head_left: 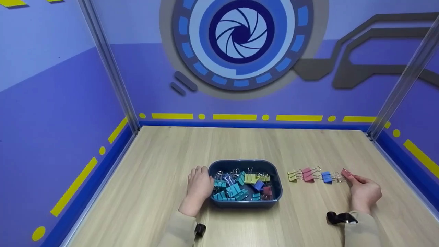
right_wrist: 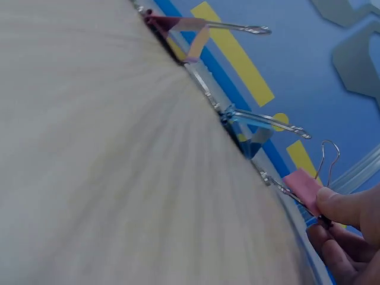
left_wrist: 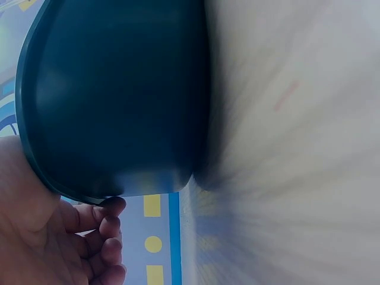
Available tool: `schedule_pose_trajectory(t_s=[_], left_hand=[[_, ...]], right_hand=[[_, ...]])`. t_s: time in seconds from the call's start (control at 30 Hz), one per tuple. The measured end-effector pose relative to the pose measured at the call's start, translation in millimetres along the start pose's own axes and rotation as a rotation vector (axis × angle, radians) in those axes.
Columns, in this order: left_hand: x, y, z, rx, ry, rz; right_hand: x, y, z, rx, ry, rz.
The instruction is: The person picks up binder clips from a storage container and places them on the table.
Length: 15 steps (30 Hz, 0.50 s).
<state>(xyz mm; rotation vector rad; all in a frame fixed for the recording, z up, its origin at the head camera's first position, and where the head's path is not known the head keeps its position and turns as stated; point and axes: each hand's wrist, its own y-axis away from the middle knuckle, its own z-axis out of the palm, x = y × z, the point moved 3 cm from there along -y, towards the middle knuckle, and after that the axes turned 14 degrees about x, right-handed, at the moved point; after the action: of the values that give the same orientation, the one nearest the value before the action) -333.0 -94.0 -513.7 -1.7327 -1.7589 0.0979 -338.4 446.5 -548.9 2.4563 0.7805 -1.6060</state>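
Observation:
At the right of the wooden table, my right hand (head_left: 366, 193) pinches a pink binder clip (right_wrist: 303, 189) between thumb and fingers, one wire handle up. Leftward from it runs a row of binder clips: a blue one (head_left: 327, 177), a pink one (head_left: 308, 175) and a yellow-green one (head_left: 292, 176). Their wire handles meet end to end; whether the held clip is hooked to the blue one I cannot tell. My left hand (head_left: 200, 183) rests at the left rim of a dark blue box (head_left: 245, 204), fingers loosely curled, thumb hidden.
Inside the box lie several loose binder clips, among them teal clips (head_left: 234, 189), yellow-green clips (head_left: 250, 178), a dark blue clip (head_left: 258, 185) and a red clip (head_left: 267, 191). Printed blue-purple panels (head_left: 236, 106) stand behind the wooden table (head_left: 164, 151) and at both sides.

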Motion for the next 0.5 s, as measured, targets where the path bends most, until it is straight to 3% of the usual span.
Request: schedule_pose_trajectory(t_s=[0.5], left_hand=[[0.6, 2.2, -0.9, 0.019, -0.002, 0.017]], right_hand=[[-0.7, 6.6, 2.7, -0.040, 0.060, -0.090]])
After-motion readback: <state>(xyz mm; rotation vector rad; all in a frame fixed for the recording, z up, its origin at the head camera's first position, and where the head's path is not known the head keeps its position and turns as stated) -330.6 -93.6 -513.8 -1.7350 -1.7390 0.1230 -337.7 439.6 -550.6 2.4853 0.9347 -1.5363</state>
